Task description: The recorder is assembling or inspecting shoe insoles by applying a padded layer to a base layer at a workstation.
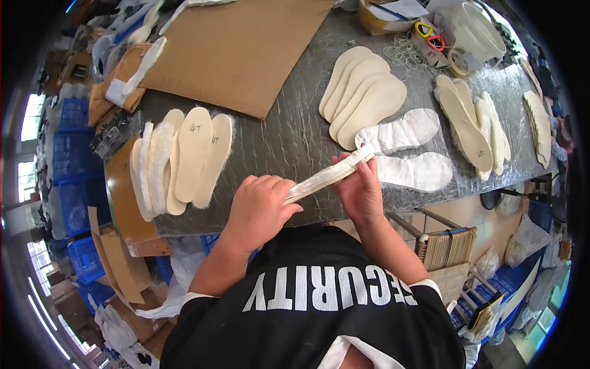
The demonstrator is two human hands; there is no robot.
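Observation:
Near the front edge of the table, a pale insole (332, 174), or several pressed together, is held edge-on between my hands. My left hand (258, 203) grips its lower left end, the thumb pointing right. Around the upper right end my right hand (359, 192) is closed, with the thumb on top. Just right of that hand lie two white insoles, one upper (405, 130) and one lower (415, 172), toes to the right. Behind them spreads a fan of cream insoles (375, 101). Left of my hands, a row of cream and fleecy insoles (193, 154) rests on the table.
More insoles (464, 123) lie at the right, with another stack (538, 129) farther over. At the back stand a clear bucket (478, 34), scissors with red and yellow handles (430, 35) and a heap of rubber bands (407, 52). Brown cardboard (233, 55) covers the back left.

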